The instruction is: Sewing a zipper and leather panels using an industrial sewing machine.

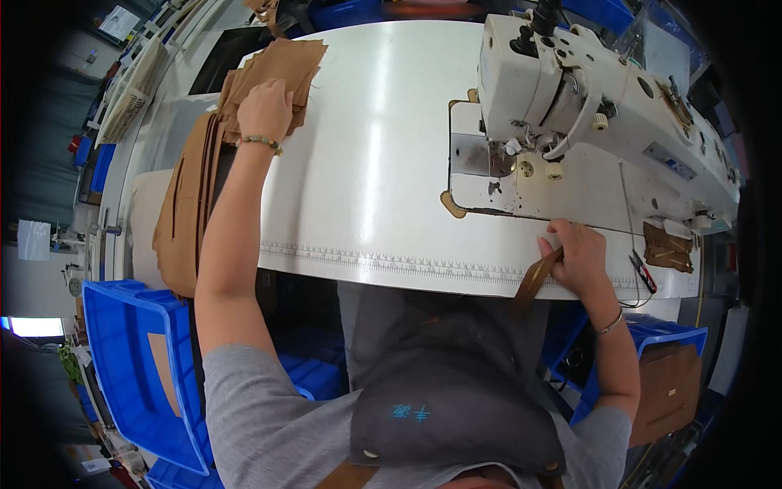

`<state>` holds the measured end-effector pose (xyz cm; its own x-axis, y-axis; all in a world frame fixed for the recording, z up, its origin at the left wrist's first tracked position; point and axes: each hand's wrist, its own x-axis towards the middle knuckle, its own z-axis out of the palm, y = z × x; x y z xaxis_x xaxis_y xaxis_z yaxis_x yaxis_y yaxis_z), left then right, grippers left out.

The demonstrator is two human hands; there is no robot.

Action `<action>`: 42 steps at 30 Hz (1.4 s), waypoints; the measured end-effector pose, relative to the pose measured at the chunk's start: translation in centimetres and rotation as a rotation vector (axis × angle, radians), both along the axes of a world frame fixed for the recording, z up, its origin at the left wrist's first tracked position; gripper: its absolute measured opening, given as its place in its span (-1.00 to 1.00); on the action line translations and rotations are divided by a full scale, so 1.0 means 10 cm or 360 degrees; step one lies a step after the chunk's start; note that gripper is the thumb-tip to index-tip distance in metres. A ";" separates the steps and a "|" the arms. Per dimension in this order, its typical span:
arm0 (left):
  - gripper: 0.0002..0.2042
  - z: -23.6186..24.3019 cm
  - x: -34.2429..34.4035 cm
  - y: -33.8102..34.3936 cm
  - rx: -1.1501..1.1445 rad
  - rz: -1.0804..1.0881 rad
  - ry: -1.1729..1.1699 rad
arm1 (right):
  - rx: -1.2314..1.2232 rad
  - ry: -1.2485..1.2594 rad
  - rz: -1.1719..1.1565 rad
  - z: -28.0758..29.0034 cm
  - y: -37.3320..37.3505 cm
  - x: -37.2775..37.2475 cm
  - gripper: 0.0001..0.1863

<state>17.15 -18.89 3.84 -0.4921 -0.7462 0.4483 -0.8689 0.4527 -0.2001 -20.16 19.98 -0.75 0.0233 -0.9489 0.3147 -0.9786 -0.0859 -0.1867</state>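
Note:
My left hand (265, 110) rests on a stack of brown fabric pieces (285, 61) at the far left of the white table, its fingers curled down at the top piece. The fingertips are partly hidden. By the table's front edge, my right hand (577, 253) pinches a narrow brown fabric strip (534, 284) that hangs over the edge. Beyond this hand stands a white sewing machine (521, 81), its needle area over a metal plate (481, 155). No fabric lies under the needle.
Larger brown panels (183, 220) drape over the table's left end. Right of my right hand lie red-handled thread snips (643, 273) and a folded brown piece (668, 247). Blue bins (134, 359) stand below at both sides. A printed ruler (391, 265) runs along the front edge.

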 end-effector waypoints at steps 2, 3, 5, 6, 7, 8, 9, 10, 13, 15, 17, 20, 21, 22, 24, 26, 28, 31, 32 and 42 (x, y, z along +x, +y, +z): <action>-0.81 -0.03 -0.06 -0.14 0.0076 0.0133 -0.0144 | -0.0072 -0.0017 0.0064 -0.01 0.01 -0.04 -0.73; -0.81 -0.04 -0.08 -0.19 0.0268 0.0321 -0.0304 | -0.0185 -0.0069 0.0133 -0.01 0.02 -0.06 -0.74; -0.80 -0.01 -0.11 -0.28 0.0237 0.0335 -0.0368 | -0.0146 -0.0040 0.0144 0.01 0.01 -0.08 -0.75; -0.78 0.01 -0.11 -0.32 0.0212 0.0307 -0.0389 | -0.0166 -0.0063 0.0164 0.03 0.01 -0.08 -0.76; -0.78 0.04 -0.10 -0.36 0.0227 0.0342 -0.0423 | -0.0144 -0.0049 0.0164 0.04 0.00 -0.07 -0.76; -0.79 0.10 -0.08 -0.39 0.0157 0.0317 -0.0288 | -0.0156 -0.0125 0.0085 0.05 0.00 -0.05 -0.76; -0.79 0.15 -0.08 -0.40 0.0160 0.0313 -0.0165 | -0.0173 -0.0232 0.0015 0.05 -0.01 -0.03 -0.77; -0.79 0.21 -0.06 -0.38 0.0185 0.0209 -0.0010 | -0.0167 -0.0204 0.0004 0.05 -0.02 -0.02 -0.77; -0.73 0.30 -0.14 -0.03 0.1451 -0.0014 0.1904 | -0.0206 -0.0229 -0.0063 0.03 -0.05 0.01 -0.78; -0.66 0.19 -0.17 0.58 0.2042 -0.0068 0.2345 | -0.0253 -0.0067 -0.0190 -0.01 -0.09 0.02 -0.81; -0.63 0.02 -0.20 1.31 0.2596 0.0024 0.2407 | -0.0246 -0.0067 -0.0158 -0.03 -0.10 0.00 -0.75; -0.65 -0.19 -0.23 2.17 0.3300 -0.0089 0.2424 | -0.0321 -0.0012 0.0047 0.01 -0.10 -0.01 -0.62; -0.64 -0.23 -0.25 2.35 0.3472 -0.0119 0.2351 | -0.0402 0.0046 0.0209 0.05 -0.09 0.00 -0.55; -0.64 -0.26 -0.27 2.50 0.3488 -0.0103 0.2355 | -0.0416 -0.0007 0.0305 0.08 -0.08 0.04 -0.47; -0.67 -0.26 -0.35 2.67 0.3554 -0.0161 0.2092 | -0.0451 0.0020 0.0426 0.13 -0.07 0.14 -0.48; -0.60 -0.23 -0.46 2.74 0.3487 -0.0152 0.1843 | -0.0532 0.0019 0.0574 0.16 -0.09 0.27 -0.48; -0.53 -0.16 -0.57 2.74 0.3417 -0.0196 0.1598 | -0.0263 -0.0025 0.0664 0.16 -0.14 0.37 -0.48; -0.64 -0.04 -0.71 2.60 0.2656 -0.0900 0.0898 | -0.0071 -0.0085 0.0712 0.08 -0.30 0.34 -0.49; -0.68 -0.01 -0.76 2.47 0.2336 -0.0768 0.0700 | -0.0075 -0.0076 0.0716 0.07 -0.33 0.29 -0.49; -0.82 -0.33 -1.85 1.57 0.1239 -0.0886 0.0686 | 0.0069 -0.0155 0.0832 0.04 -0.45 -0.06 -0.48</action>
